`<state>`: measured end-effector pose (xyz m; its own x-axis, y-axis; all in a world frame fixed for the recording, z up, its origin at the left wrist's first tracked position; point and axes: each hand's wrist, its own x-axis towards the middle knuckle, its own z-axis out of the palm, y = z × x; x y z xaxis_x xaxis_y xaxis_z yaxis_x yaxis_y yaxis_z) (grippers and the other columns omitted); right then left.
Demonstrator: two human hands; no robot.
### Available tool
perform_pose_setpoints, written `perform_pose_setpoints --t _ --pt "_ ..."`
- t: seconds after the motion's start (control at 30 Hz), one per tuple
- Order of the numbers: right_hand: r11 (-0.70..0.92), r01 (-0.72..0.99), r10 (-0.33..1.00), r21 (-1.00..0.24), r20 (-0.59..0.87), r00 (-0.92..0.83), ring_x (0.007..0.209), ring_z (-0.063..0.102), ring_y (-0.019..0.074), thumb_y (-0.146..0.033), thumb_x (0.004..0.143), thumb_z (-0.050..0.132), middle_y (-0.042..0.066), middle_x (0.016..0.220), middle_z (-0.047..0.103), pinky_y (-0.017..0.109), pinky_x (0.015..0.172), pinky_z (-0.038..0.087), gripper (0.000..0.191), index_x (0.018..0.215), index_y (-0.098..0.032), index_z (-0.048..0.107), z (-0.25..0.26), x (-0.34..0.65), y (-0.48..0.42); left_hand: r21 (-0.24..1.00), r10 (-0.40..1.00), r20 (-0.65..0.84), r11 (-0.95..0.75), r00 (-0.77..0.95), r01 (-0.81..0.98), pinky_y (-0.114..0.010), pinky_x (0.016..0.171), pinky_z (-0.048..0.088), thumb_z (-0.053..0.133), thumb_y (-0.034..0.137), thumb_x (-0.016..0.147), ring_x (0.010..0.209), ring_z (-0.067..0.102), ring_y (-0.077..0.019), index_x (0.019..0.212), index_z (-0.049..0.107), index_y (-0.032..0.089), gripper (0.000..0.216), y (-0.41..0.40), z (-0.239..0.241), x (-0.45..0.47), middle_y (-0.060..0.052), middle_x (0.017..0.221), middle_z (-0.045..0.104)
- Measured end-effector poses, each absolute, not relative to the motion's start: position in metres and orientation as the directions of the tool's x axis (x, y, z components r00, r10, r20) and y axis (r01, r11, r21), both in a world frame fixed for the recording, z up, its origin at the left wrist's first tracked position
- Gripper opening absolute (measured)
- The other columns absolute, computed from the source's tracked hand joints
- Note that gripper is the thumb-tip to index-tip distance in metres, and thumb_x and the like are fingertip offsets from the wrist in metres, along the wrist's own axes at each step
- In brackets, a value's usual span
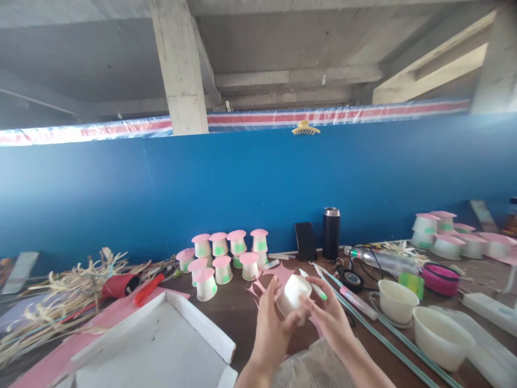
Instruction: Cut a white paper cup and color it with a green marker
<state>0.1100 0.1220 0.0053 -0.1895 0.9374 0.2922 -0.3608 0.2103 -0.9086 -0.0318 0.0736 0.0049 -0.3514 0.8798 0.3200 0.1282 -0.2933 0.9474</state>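
Note:
A small white paper cup (297, 291) is between my hands, tilted, above the table. My left hand (271, 318) is wrapped round its left side, with the thumb at the bottom. On its right side, the fingers of my right hand (329, 312) pinch the cup's edge. A white marker with a green end (313, 284) shows right behind the cup, by my right fingers; whether they touch it I cannot tell. Below and behind the hands lies a cut-up sheet of pink paper (283, 272). To the left stand several white cups with pink paper discs on top (222, 269).
An open white cardboard tray (161, 345) lies front left, beside red-handled scissors (148, 289) and dry straw strips (60, 302). A black flask (331, 234) and phone (306, 241) stand at the blue partition (250, 183). Bowls (442, 337) and thin rods (388, 337) lie right.

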Motion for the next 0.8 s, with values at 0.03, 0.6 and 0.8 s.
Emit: perform_pose_setpoints --t 0.03,0.6,0.8 --pt "0.203 -0.385 0.952 -0.900 0.273 -0.138 0.070 0.067 0.0189 -0.042 0.068 0.079 0.003 0.087 0.072 0.028 0.060 0.053 0.052 0.110 -0.024 0.054 0.008 0.111 0.123 0.959 0.875 0.279 -0.273 -0.395 0.071 -0.030 0.090 0.043 0.074 0.046 0.072 0.112 0.055 -0.0277 0.126 0.056 0.019 0.063 0.075 0.005 -0.033 -0.014 0.126 0.059" --pt "0.317 -0.246 0.943 -0.916 0.331 -0.017 0.088 0.070 0.0246 -0.046 0.073 0.074 0.007 0.100 0.073 0.033 0.069 0.057 0.053 0.116 -0.026 0.050 -0.001 0.112 0.131 0.645 0.990 -0.083 -0.031 -0.111 -0.763 -0.017 0.060 0.049 0.084 0.023 0.066 0.066 0.062 -0.0115 0.088 0.071 0.008 0.030 0.086 -0.009 -0.011 -0.009 0.081 0.070" --pt "0.544 0.023 0.833 -0.838 0.544 0.104 0.093 0.068 0.0221 -0.046 0.087 0.056 0.009 0.107 0.071 0.030 0.071 0.057 0.033 0.114 -0.026 0.055 -0.007 0.121 0.132 0.475 0.941 -0.243 -0.097 -0.236 -0.875 -0.018 0.062 0.054 0.069 0.007 0.078 0.065 0.063 -0.0092 0.084 0.065 0.010 0.008 0.090 -0.009 -0.023 -0.006 0.082 0.067"
